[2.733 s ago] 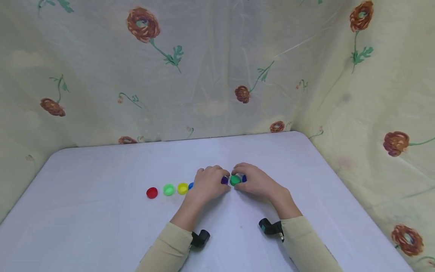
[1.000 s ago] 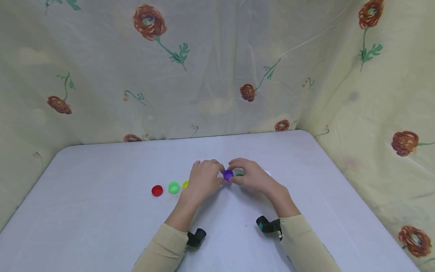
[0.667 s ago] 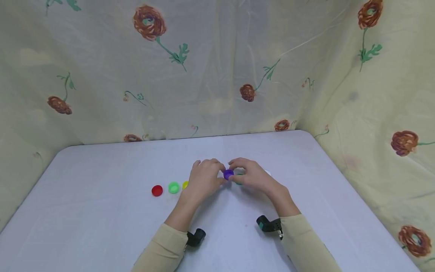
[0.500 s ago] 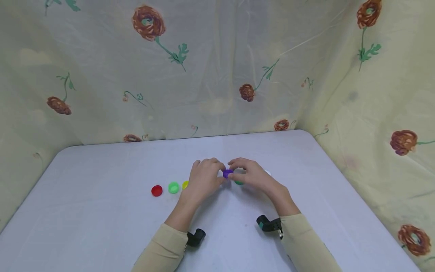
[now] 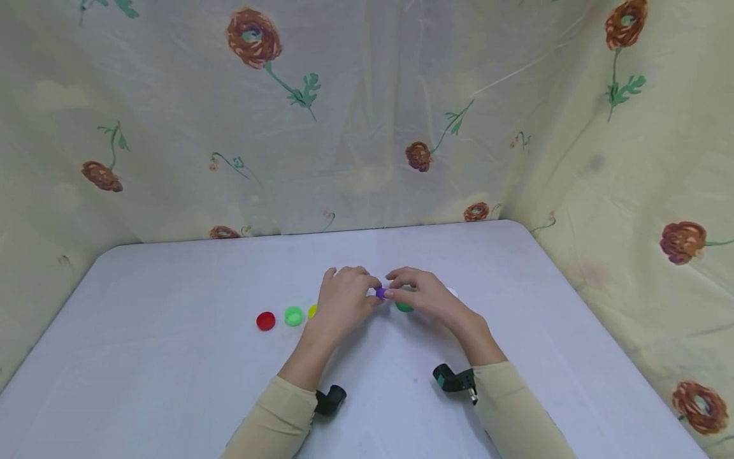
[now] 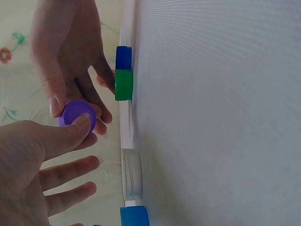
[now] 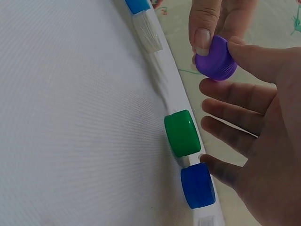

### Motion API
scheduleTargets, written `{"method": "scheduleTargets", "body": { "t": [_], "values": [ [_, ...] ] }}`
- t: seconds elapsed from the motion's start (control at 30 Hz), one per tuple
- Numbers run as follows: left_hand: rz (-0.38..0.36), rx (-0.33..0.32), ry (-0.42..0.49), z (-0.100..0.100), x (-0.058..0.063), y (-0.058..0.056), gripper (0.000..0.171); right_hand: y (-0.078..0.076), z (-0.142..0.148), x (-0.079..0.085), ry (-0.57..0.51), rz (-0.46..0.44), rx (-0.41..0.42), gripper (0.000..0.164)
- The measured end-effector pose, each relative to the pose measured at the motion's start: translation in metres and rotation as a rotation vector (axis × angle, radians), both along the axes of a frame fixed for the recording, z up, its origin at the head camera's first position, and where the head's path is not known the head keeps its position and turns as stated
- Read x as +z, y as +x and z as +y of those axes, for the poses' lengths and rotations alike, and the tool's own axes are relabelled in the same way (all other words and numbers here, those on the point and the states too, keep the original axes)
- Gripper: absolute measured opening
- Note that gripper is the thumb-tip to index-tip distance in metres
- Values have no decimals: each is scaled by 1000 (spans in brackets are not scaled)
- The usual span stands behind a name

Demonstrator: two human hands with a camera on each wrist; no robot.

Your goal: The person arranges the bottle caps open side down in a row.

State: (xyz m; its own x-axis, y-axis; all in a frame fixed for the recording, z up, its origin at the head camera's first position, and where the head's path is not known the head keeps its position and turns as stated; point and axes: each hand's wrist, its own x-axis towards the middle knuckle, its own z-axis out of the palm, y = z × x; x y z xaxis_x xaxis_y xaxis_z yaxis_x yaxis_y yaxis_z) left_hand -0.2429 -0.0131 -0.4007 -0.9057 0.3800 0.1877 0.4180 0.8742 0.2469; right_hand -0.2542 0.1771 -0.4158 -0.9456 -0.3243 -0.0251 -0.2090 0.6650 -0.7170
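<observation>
A purple bottle cap [image 5: 381, 292] is held up off the table between both hands, tilted on edge. My left hand [image 5: 345, 299] pinches it, with the thumb lying across its flat face in the left wrist view. On the cap's opposite edge, the thumb and index finger of my right hand [image 5: 427, 296] grip it; the other fingers are spread in the right wrist view. Just below the right hand, a green bottle cap [image 7: 182, 133] stands on the table beside a dark blue cap [image 7: 198, 185]. A clear cap [image 6: 132, 175] and a lighter blue cap [image 6: 135, 216] are near the left hand.
Left of the hands, a red cap [image 5: 266, 320], a light green cap [image 5: 294, 316] and a partly hidden yellow cap [image 5: 312, 311] form a row on the white table [image 5: 172, 382]. A whitish cap [image 5: 453, 292] shows behind the right hand. Flowered cloth [image 5: 344, 127] hangs around the table.
My right hand has gone from around the green cap to the purple cap. The purple cap has been lifted and turned from showing its round face to showing its side.
</observation>
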Motion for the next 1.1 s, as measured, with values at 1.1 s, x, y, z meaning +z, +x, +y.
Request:
{"method": "scheduleTargets", "body": {
  "t": [1.1],
  "values": [
    [-62,-9,32,-4,-5,-2,29,4,0,6,80,204,23,15]
  ]
}}
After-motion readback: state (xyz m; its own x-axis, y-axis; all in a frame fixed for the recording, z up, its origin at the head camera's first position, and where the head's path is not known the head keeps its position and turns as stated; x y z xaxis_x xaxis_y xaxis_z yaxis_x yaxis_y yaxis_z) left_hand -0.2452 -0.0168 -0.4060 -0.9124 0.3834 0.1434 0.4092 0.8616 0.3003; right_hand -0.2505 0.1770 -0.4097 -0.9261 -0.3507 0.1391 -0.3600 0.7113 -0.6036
